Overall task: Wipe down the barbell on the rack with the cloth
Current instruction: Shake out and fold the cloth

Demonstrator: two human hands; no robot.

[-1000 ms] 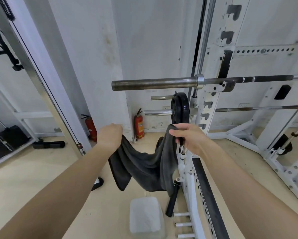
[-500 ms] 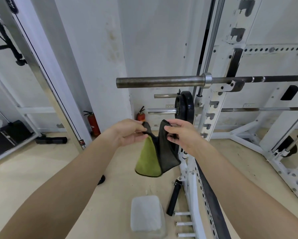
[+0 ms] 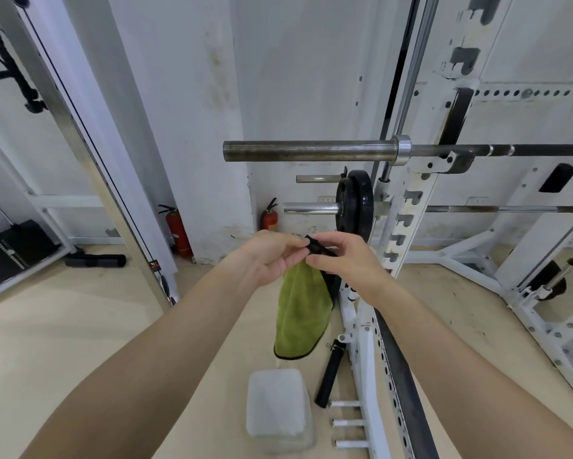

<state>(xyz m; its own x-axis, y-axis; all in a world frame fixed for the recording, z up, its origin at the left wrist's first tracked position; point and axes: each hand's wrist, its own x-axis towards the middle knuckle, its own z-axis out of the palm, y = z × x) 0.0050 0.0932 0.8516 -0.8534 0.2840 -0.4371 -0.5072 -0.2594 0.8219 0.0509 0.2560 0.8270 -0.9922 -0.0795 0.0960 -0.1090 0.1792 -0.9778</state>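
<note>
The barbell (image 3: 311, 151) lies level on the white rack (image 3: 407, 207), its bare dull sleeve pointing left past a shiny collar. Well below it, my left hand (image 3: 268, 256) and my right hand (image 3: 341, 260) meet and both pinch the top edge of the cloth (image 3: 300, 321). The cloth is folded: its green face hangs toward me, and a dark grey side shows at the top and along the right edge. Both hands are about a forearm's length under the barbell sleeve.
A black weight plate (image 3: 356, 203) sits on a chrome peg of the rack, just behind my hands. A clear plastic box (image 3: 278, 409) and a black handle (image 3: 329, 372) lie on the floor below. Two red fire extinguishers (image 3: 179, 233) stand by the wall.
The hands came together from wide apart, folding the spread dark cloth in half; its green side now faces me and hangs longer and narrower. The view has moved closer to the rack.
</note>
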